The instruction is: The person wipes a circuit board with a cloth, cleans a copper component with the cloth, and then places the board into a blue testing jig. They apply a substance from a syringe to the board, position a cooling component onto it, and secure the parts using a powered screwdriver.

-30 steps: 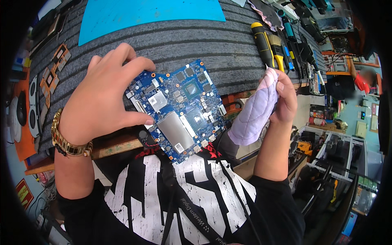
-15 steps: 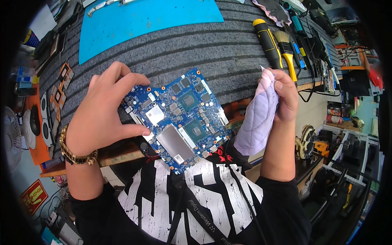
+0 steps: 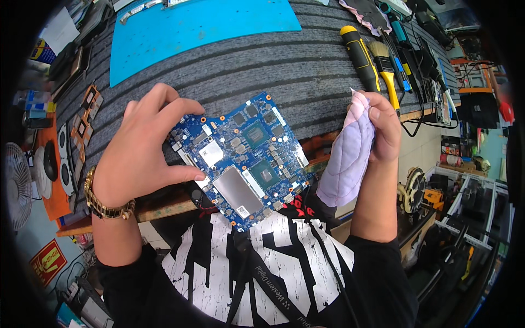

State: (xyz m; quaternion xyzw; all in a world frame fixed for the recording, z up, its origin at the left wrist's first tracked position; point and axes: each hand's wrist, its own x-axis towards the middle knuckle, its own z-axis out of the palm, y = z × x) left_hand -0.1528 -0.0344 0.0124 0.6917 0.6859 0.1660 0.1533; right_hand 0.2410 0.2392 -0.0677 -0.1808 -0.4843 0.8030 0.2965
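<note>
A blue laptop motherboard (image 3: 224,143) is held up in front of my chest, tilted, its chips and a silver metal cover facing me. My left hand (image 3: 145,145) grips it by the left edge, thumb on the near side and fingers at the top corner. From my right hand (image 3: 385,123) hangs a folded lilac cloth (image 3: 347,156), pinched near its top between thumb and fingers. The cloth is apart from the board, to its right. Some of the right fingers are hidden behind the cloth.
A ribbed grey mat (image 3: 262,65) covers the bench, with a blue work mat (image 3: 202,35) at the back. To the right lie a black-yellow screwdriver (image 3: 360,57), a brush (image 3: 385,71) and several other tools. A white fan (image 3: 17,186) stands far left.
The whole view has shifted slightly. Both hands keep their grips, and the motherboard and cloth stay in nearly the same places.
</note>
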